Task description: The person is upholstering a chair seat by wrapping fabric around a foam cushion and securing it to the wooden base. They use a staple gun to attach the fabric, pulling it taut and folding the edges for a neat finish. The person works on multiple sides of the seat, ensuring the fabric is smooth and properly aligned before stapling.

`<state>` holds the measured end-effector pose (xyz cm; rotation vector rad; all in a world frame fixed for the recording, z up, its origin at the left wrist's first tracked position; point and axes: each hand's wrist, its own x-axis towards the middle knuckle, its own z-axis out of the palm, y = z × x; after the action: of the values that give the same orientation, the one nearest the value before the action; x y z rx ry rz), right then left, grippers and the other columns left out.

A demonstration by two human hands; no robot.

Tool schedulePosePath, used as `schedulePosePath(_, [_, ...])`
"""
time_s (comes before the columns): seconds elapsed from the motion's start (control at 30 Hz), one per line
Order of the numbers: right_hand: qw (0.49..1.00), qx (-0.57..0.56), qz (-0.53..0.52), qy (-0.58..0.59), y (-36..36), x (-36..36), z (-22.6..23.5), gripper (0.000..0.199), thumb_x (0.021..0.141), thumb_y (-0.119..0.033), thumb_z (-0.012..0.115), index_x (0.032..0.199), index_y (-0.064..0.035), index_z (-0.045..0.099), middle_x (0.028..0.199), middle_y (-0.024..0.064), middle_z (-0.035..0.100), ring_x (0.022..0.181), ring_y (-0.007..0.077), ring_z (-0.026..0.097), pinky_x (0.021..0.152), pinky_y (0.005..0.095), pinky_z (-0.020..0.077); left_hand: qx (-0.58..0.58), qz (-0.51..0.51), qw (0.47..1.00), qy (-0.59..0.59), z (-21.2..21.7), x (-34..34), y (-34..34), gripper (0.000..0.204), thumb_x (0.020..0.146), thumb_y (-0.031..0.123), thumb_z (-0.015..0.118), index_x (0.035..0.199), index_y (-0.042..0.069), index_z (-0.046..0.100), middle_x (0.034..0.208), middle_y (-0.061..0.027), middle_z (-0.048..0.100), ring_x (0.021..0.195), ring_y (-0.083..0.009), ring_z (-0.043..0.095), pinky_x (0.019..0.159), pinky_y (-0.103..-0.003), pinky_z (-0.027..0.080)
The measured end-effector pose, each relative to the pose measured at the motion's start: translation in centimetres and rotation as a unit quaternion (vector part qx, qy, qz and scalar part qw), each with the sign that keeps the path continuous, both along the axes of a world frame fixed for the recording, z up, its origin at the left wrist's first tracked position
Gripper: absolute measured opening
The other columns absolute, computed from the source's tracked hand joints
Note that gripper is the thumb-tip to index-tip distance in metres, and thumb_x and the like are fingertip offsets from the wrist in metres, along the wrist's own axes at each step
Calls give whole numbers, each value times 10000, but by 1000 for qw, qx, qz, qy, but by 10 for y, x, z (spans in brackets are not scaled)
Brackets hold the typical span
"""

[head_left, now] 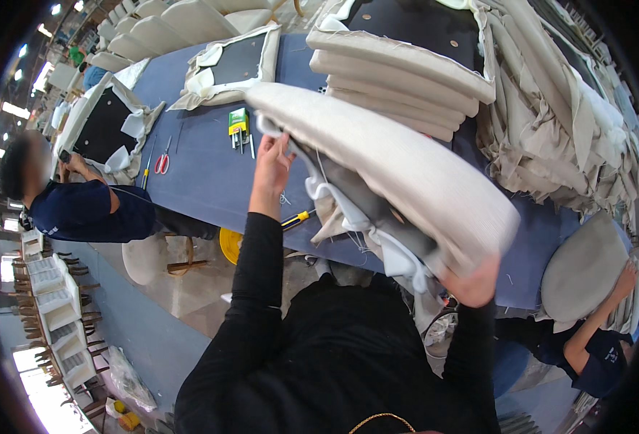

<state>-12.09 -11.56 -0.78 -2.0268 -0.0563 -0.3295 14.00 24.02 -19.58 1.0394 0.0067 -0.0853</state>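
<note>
Holding padded panel [399, 155] aslant, left fingers [283, 144] pinching edge, right fingers [455, 284] blurred, clasping end

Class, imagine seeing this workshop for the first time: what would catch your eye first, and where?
The big pale upholstered piece dominates the middle, held at a tilt between the left hand and the right hand. Beyond it, right of centre, a stack of similar pieces rises on the blue table. Red-handled scissors stand out on the table's left.
</note>
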Motion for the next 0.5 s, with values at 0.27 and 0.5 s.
schedulePosePath(0.27, [999, 30, -12, -24, 133, 66, -14, 931, 841, -154, 866, 1643, -14, 416, 1565, 261, 567, 1436, 406, 592, 1184, 454, 477, 2, 59, 964, -259, 160, -66, -77, 792, 1103, 612, 443, 1643, 32, 439, 1714, -171, 434, 1578, -311, 404, 1310, -453, 241])
schedulePosePath(0.5, [995, 34, 77, -56, 135, 73, 0, 1040, 828, -156, 855, 1675, 42, 284, 1655, 296, 417, 1541, 453, 444, 1264, 497, 372, 171, 41, 893, -414, 185, -73, -73, 789, 1038, 686, 472, 1350, 3, 717, 1368, -149, 696, 1391, -340, 545, 1238, -482, 328])
